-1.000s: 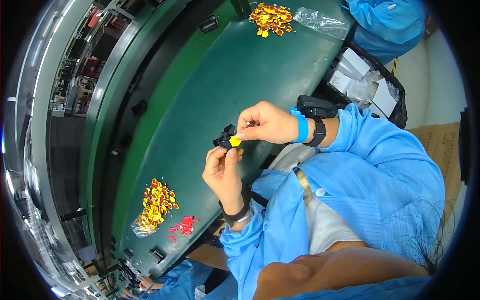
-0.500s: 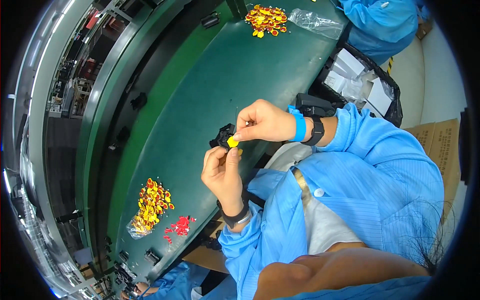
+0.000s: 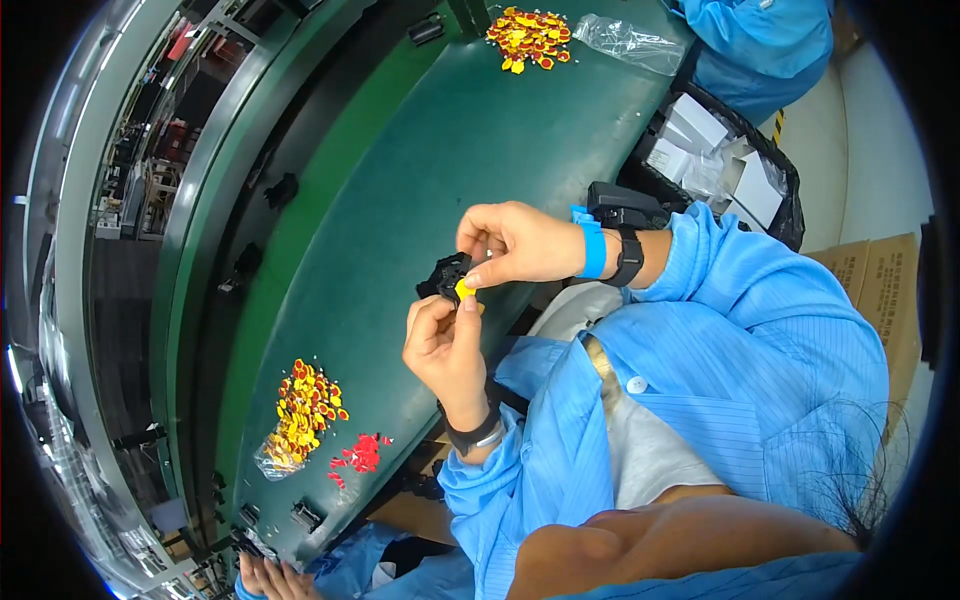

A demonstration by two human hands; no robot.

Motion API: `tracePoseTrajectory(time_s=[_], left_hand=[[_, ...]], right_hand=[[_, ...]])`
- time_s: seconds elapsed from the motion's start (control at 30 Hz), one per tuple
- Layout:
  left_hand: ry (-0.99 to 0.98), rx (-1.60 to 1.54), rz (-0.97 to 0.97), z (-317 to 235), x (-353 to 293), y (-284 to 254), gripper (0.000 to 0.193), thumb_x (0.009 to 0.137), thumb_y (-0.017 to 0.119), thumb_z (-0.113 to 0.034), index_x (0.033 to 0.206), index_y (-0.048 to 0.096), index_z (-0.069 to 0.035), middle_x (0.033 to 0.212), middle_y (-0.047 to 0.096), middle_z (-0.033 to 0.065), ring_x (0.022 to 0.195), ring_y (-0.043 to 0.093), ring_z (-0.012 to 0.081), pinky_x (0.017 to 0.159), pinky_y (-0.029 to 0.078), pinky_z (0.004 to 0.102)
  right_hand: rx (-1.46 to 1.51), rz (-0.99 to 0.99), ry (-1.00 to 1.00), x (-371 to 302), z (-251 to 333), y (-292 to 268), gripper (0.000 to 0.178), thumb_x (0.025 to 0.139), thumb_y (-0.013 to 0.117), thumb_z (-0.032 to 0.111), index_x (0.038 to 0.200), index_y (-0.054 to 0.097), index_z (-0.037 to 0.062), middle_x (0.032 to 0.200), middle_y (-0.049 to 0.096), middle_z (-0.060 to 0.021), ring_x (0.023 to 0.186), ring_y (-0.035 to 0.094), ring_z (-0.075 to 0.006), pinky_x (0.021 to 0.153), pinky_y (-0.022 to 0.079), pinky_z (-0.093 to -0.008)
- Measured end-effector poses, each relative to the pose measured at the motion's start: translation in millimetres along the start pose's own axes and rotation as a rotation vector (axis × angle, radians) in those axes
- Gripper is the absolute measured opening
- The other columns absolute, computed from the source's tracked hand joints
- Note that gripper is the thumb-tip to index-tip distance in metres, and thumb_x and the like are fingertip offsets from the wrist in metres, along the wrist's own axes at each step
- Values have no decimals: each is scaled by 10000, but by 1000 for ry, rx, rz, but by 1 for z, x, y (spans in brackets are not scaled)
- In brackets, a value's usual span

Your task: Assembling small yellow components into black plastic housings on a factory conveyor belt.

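Both hands meet over the green table (image 3: 400,200), around a small black plastic part (image 3: 443,274). My left hand (image 3: 447,350) comes from below, its thumb and fingers closed on the lower end of the part. A yellow flat piece (image 3: 464,288) lies against the part, and my right thumb presses on it. My right hand (image 3: 520,240), with a blue band and a black strap at the wrist, has its other fingers curled behind the part. A second bit of yellow shows by my left thumb; its shape is mostly hidden.
A pile of yellow-and-red pieces (image 3: 303,410) and some red bits (image 3: 362,453) lie at the near left, another pile (image 3: 530,40) at the far end beside a clear bag (image 3: 630,45). A lined bin (image 3: 790,205) holds white boxes. A co-worker's hand (image 3: 275,578) shows at lower left.
The black part has tilted slightly, and my right fingers have curled farther behind it, the thumb now covering more of the yellow piece. A co-worker's hand has come into fuller view at lower left.
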State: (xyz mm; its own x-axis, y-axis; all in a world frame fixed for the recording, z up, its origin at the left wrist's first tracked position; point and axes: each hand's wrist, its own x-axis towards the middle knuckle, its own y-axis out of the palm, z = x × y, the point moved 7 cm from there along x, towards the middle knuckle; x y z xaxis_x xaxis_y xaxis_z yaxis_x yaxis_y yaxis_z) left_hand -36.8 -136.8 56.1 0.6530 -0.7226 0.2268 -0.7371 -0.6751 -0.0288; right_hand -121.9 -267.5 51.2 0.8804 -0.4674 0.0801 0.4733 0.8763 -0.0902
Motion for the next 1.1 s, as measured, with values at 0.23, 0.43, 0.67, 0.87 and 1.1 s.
tracePoseTrajectory(time_s=[0.23,0.43,0.67,0.87,1.1], left_hand=[[-34,-7,6,-13,4,7,96,800,650,43,768,559,39,833,535,33,653,574,88,584,444,194],[21,85,77,-6,3,2,108,787,655,57,764,549,45,831,520,33,648,562,83,578,430,184],[-165,-48,215,25,44,11,87,785,665,42,807,582,54,845,548,50,683,549,89,614,453,212],[178,645,-144,35,139,-106,87,782,688,-16,842,633,15,850,581,58,719,559,150,664,471,273],[96,1335,-174,65,239,-147,144,793,680,-139,905,678,-48,980,578,90,823,603,274,691,483,366]], right_hand=[[37,152,-158,5,6,11,171,774,708,95,829,573,3,1003,575,-92,897,528,-143,682,462,-271],[169,132,-208,5,-1,15,136,761,690,26,778,559,-8,948,547,-85,882,527,-161,755,455,-283],[158,29,-164,23,-25,-9,237,797,679,39,1013,594,-3,1085,526,-75,886,553,-129,775,490,-270],[-304,-242,-55,43,-24,-102,390,807,678,165,1163,574,43,1139,521,-96,825,603,-142,736,501,-284],[-905,-605,64,52,-41,-237,232,772,638,172,983,668,81,904,666,-134,848,633,-308,756,498,-398]])
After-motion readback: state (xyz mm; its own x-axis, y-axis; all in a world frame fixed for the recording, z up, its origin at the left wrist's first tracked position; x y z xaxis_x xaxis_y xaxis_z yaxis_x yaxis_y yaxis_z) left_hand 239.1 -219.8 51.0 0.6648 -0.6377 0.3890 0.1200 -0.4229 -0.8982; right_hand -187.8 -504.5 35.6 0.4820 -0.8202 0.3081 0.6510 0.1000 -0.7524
